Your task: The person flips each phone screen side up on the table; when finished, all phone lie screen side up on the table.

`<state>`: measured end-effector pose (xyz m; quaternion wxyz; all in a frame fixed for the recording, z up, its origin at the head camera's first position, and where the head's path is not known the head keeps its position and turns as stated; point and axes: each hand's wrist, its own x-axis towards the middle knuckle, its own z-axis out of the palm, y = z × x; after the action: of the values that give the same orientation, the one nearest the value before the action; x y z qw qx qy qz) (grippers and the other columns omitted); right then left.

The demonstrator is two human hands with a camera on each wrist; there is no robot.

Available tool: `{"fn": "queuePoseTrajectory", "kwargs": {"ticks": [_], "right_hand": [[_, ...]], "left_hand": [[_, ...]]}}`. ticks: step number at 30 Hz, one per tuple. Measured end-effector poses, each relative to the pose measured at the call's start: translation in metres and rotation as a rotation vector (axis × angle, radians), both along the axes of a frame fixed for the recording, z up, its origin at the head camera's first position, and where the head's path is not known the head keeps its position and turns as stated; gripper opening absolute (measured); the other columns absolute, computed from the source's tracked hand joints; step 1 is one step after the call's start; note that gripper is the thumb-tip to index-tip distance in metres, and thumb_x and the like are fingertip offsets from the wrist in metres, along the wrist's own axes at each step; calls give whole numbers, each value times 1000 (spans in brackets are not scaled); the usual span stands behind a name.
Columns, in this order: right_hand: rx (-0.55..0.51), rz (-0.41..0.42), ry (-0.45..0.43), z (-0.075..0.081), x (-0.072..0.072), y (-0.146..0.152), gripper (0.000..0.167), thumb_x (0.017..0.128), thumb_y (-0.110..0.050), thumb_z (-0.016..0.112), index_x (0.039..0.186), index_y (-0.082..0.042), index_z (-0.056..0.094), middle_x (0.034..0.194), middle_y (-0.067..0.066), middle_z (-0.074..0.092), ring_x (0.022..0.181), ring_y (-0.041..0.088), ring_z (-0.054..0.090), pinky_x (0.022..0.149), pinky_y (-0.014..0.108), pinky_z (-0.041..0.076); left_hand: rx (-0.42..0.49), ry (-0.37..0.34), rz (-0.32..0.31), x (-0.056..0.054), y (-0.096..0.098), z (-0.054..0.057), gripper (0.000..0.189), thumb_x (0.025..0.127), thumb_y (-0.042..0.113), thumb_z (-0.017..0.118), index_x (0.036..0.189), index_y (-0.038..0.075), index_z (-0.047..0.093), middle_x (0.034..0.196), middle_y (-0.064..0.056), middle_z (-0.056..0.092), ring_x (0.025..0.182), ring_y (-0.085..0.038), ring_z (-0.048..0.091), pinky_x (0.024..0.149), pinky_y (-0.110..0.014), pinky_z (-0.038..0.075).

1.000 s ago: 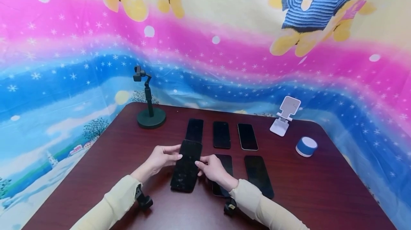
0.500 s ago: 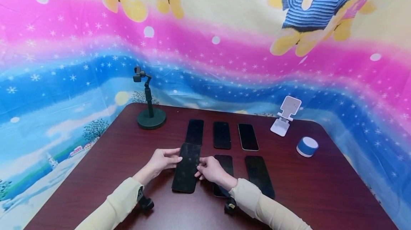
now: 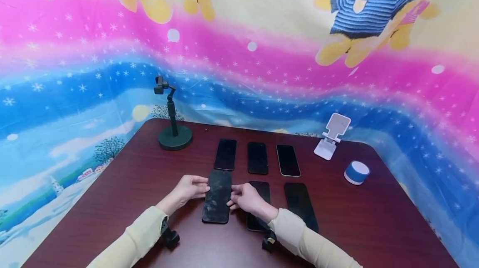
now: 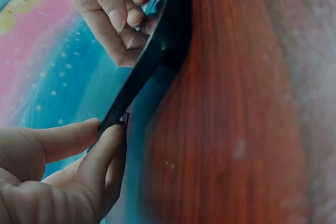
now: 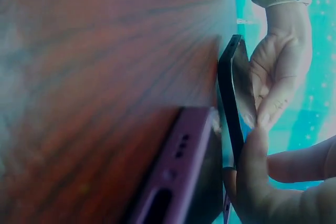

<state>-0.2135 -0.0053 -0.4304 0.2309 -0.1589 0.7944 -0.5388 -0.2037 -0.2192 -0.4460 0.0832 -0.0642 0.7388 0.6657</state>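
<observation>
A black smartphone [image 3: 217, 197] lies between my two hands in the head view, dark screen up, with smudges on the glass. My left hand [image 3: 186, 191] pinches its left long edge; the left wrist view shows thumb and finger [image 4: 107, 142] on either side of the thin rim. On the opposite edge, my right hand [image 3: 248, 199] holds the phone with curled fingers. In the right wrist view a right finger [image 5: 253, 150] lies against the phone's [image 5: 227, 82] screen side. Both wrist views show the phone close to the tabletop; whether it touches is unclear.
Three dark phones lie in a back row, including the left one [image 3: 225, 154]. Another phone [image 3: 262, 189] is partly under my right hand, and one [image 3: 301, 205] lies to its right. A green-based stand [image 3: 175, 137], a white folding stand [image 3: 331, 137] and a blue-white cylinder [image 3: 357, 172] stand farther back.
The held phone has come slightly toward me and turned straighter, clear of the back-left phone's near end. My right thumb has slid off the screen to the phone's edge.
</observation>
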Motion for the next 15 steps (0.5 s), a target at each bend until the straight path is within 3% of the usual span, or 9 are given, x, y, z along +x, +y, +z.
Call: {"fn": "queuePoseTrajectory", "kwargs": {"ticks": [5, 15], "right_hand": [[-83, 2, -142, -2, 1, 1, 52, 92, 10, 49, 139, 20, 29, 98, 22, 63, 79, 21, 69, 70, 37, 59], [-68, 25, -178, -4, -2, 1, 54, 93, 7, 50, 141, 17, 28, 102, 21, 65, 83, 23, 71, 70, 38, 59]], "left_hand": [[-66, -12, -9, 0, 2, 0, 42, 79, -9, 70, 118, -19, 56, 100, -25, 67, 81, -16, 66, 74, -32, 59], [-209, 4, -10, 1, 4, 1, 40, 77, -9, 72, 114, -18, 58, 96, -23, 67, 81, -20, 68, 73, -34, 59]]}}
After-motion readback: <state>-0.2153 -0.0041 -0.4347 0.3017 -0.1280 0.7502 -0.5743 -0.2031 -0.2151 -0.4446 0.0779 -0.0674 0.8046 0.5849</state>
